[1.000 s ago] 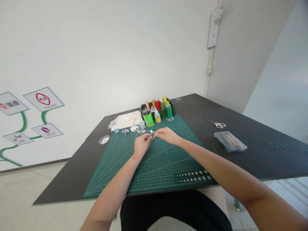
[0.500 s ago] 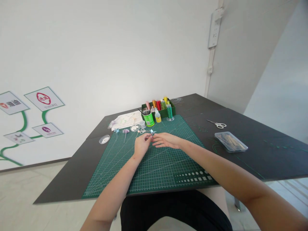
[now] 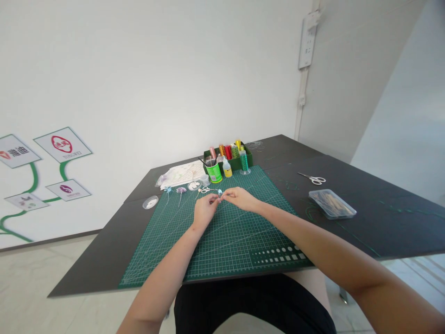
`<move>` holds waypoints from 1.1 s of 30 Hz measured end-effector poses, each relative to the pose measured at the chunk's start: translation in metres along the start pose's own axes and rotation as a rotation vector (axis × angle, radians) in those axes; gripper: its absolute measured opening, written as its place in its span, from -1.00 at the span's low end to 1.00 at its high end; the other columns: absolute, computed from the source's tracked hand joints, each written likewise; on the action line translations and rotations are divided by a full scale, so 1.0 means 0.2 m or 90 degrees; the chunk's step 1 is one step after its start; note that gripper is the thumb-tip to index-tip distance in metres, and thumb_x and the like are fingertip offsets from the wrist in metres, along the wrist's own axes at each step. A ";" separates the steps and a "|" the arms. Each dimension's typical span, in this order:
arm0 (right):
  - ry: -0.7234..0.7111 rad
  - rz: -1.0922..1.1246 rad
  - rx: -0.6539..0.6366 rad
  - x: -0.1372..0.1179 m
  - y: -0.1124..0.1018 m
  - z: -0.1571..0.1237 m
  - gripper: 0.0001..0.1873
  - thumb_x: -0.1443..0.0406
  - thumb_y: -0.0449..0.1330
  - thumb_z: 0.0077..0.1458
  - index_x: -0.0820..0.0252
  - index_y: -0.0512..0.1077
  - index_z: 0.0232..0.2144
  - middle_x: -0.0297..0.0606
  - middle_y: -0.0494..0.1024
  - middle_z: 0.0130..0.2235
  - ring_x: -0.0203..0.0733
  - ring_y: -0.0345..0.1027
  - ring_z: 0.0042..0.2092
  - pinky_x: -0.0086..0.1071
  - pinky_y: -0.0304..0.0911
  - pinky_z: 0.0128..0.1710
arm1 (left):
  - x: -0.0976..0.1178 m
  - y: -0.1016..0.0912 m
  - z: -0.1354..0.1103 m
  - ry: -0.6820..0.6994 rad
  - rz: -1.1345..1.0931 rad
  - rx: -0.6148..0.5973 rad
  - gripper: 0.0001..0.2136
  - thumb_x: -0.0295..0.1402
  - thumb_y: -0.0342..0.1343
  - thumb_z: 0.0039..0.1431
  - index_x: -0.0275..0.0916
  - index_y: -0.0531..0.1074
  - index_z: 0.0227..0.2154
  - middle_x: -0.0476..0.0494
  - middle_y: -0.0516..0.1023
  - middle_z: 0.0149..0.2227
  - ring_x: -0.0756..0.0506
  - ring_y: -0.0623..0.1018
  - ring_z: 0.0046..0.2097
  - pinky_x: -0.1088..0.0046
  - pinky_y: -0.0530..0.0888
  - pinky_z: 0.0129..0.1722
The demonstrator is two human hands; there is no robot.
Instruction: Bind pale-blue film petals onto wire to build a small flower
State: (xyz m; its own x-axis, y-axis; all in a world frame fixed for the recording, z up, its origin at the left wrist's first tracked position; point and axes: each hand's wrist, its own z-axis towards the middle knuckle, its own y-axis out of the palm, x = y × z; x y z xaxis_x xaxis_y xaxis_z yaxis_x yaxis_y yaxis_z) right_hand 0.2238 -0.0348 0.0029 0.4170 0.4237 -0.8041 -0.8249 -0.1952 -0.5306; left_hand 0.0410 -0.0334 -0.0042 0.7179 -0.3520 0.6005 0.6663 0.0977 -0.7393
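Left hand [image 3: 205, 209] clamped on a small blue flower [image 3: 219, 191], right hand [image 3: 239, 198] apparently pinched on it too, over the mat [image 3: 243, 232] nr. the small scissors [image 3: 206, 189]; exact finger contact too tiny to tell. Best approach, prob.: left pinch firm & low, w/ petals kept clear; right fingers light, working close to the base, tension even, i.e. no tugs that'd bend or crush petals.

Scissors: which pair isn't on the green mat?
The pair on the black table, just behind the clear box; the other pair lies on the green mat, just beyond the left hand.
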 end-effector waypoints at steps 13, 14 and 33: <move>0.004 0.222 0.062 -0.02 -0.02 0.00 -0.75 0.21 0.20 -0.04 0.30 0.57 -0.42 -0.21 0.62 -0.37 -0.19 0.47 -0.32 -0.38 0.30 -0.28 | 0.05 -0.02 -0.04 0.110 0.103 -0.123 -0.84 -0.29 0.10 0.16 -0.11 0.58 -0.33 0.04 0.64 -0.35 -0.02 0.56 -0.35 0.53 0.34 -0.35; 0.002 0.222 0.066 -0.01 -0.02 0.00 -0.74 0.20 0.20 -0.04 0.29 0.58 -0.41 -0.20 0.63 -0.35 -0.17 0.48 -0.29 -0.37 0.32 -0.26 | 0.05 -0.02 -0.04 0.118 0.106 -0.127 -0.84 -0.29 0.09 0.16 -0.10 0.58 -0.34 0.05 0.64 -0.34 -0.02 0.56 -0.35 0.53 0.34 -0.35; 0.011 0.184 0.107 0.10 -0.02 0.03 -0.71 0.17 0.20 0.04 0.23 0.60 -0.29 -0.20 0.63 -0.20 -0.06 0.48 -0.08 -0.24 0.33 -0.01 | 0.07 -0.02 -0.05 0.131 0.106 -0.154 -0.84 -0.30 0.07 0.16 -0.07 0.57 -0.34 0.07 0.64 -0.30 -0.04 0.57 -0.26 0.53 0.38 -0.27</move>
State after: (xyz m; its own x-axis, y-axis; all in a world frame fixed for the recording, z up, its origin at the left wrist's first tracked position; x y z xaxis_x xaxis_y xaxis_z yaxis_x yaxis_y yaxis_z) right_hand 0.2333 -0.0209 -0.0090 0.1618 0.3572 -0.9199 -0.9607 -0.1560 -0.2296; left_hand 0.0466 -0.0481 0.0046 0.7410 -0.5317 0.4102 0.4590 -0.0449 -0.8873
